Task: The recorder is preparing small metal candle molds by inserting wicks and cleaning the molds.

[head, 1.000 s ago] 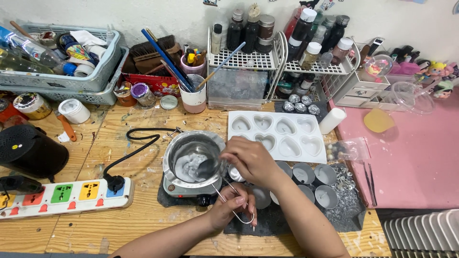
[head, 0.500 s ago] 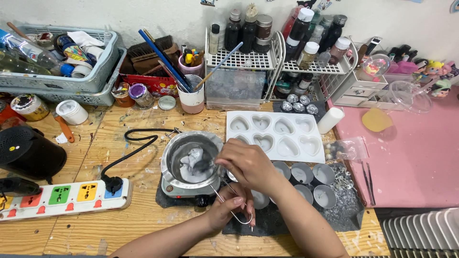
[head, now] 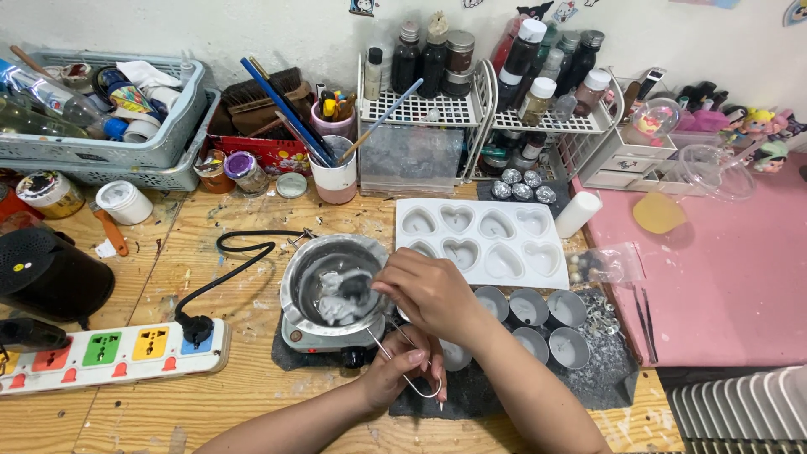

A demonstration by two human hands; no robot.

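A round metal pot (head: 304, 267) sits on a small electric hot plate (head: 307, 336) and holds grey, partly melted wax (head: 336, 304). My right hand (head: 429, 292) grips a spoon (head: 356, 288) whose bowl is down in the wax. My left hand (head: 402, 370) pinches the pot's wire handle (head: 402, 370) in front of the hot plate. A white mould with heart-shaped cavities (head: 485, 240) lies just behind my right hand. Several small round tins (head: 551, 324) stand on a dark mat (head: 614, 370) to the right of my wrists.
A multi-colour power strip (head: 109, 353) lies at the left, its black cord (head: 227, 269) running to the hot plate. A black speaker (head: 50, 273), grey baskets (head: 109, 143), a brush cup (head: 336, 176) and wire racks of bottles (head: 487, 92) line the back. A pink mat (head: 731, 277) covers the right.
My right hand has shifted the spoon leftward in the pot, and the wax lump has moved and broken up. My left hand stays on the wire handle.
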